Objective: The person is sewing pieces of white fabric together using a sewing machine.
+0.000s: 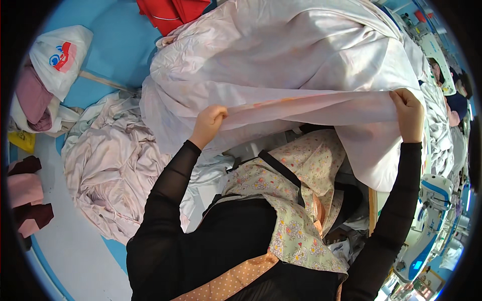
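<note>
A large pale pink-white cloth is heaped in front of me, and part of it drapes down by my lap. My left hand is closed on its edge at the middle left. Farther right, my right hand pinches the same edge between thumb and fingers. Between the two hands the edge is stretched into a long, nearly level strip, with faint orange and pink patterning along its fold. The far side of the heap runs out toward the upper edge of the view.
Another crumpled pale pink cloth pile lies at the left. Beyond it are a white plastic bag and mauve fabric. Red fabric sits at the top. A white and blue sewing machine stands close by my right arm.
</note>
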{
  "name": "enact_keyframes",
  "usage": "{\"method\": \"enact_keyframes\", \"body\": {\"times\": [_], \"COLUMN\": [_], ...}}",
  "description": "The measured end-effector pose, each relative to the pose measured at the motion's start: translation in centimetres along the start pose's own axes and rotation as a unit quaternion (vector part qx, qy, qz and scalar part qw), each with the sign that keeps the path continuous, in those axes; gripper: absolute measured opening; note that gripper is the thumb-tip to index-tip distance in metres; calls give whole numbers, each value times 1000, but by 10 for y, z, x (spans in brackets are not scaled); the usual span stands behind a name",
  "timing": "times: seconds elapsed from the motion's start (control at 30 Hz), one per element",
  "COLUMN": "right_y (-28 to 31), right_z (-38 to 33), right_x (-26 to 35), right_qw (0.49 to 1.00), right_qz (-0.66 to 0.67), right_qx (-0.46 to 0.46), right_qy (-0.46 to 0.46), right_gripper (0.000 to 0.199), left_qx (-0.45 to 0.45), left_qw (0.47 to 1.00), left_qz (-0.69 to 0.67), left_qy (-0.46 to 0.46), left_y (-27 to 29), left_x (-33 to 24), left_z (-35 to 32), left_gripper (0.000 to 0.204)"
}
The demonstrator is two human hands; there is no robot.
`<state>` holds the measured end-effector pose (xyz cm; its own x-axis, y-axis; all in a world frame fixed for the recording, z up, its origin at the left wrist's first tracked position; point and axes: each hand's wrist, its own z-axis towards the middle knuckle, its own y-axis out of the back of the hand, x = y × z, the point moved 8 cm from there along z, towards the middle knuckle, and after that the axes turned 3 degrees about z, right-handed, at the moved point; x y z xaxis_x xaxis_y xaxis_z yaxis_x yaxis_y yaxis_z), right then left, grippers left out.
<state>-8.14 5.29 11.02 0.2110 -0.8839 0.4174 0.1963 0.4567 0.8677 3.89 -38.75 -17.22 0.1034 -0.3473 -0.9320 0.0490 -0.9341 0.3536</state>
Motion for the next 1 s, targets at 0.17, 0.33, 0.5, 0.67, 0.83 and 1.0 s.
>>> {"method": "enact_keyframes", "body": {"times": [0.17,0.33,0.5,0.67,0.83,1.0], "right_y": [-1,0,1,-3,-33,-88], "right_z": [-1,-3,-7,-10,-42,-103], "right_x": [0,0,-1,5,53,126], "right_qw": [1000,1000,1000,999,982,938], "right_qz": [-3,-1,10,20,106,176], "right_qx": [3,11,17,29,124,198], "right_qy": [3,8,5,16,94,224], "right_gripper": [14,13,12,12,5,11], "left_qx": [-23,-32,-28,-53,-163,-213], "left_qw": [934,926,925,938,945,883], "left_qz": [210,230,237,229,233,365], "left_qy": [-289,-298,-296,-255,-162,-203], "left_y": [-11,-16,-9,16,142,275], "left_x": [-63,-54,-45,-26,-7,-64], "left_z": [-17,-21,-22,-22,-23,-48], "left_gripper": [21,19,13,10,11,8]}}
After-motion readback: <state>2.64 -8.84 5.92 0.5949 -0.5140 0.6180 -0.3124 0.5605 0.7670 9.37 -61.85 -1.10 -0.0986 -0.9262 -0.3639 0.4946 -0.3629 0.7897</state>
